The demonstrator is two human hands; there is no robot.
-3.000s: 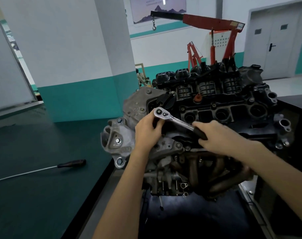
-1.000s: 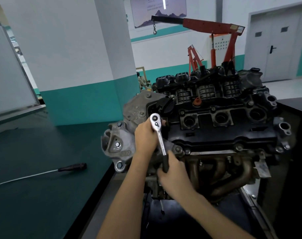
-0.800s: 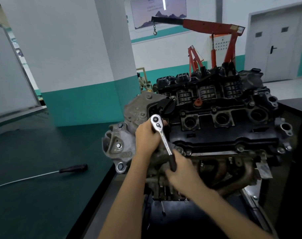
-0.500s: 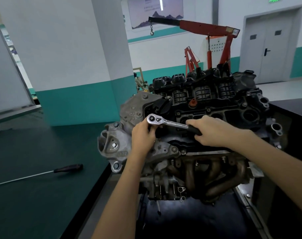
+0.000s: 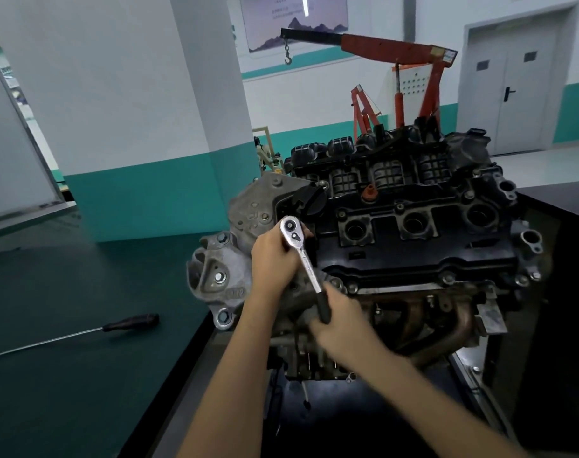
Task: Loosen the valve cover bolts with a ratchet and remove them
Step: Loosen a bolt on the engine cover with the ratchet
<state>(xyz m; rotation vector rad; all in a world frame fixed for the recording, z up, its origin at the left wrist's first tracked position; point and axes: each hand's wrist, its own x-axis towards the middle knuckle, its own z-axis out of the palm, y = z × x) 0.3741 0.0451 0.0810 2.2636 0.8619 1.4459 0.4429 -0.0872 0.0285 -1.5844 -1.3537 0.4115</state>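
**Ratchet seated at left end of valve cover**

Head view: the ratchet (image 5: pixel 306 262) head sits at the left end of the black valve cover (image 5: pixel 413 256); the bolt under it is hidden. The left hand (image 5: pixel 274 259) wraps the head end to steady it. The right hand (image 5: pixel 337 322) grips the black handle. The long axis runs from the head (far) to the handle (near, slightly right), so I'd expect the right hand to do the levering.

The left hand (image 5: pixel 274 256) is gripping the chrome ratchet (image 5: pixel 303 259) head at the black plastic valve cover (image 5: pixel 413 256); the right hand (image 5: pixel 342 322) is holding its black handle.
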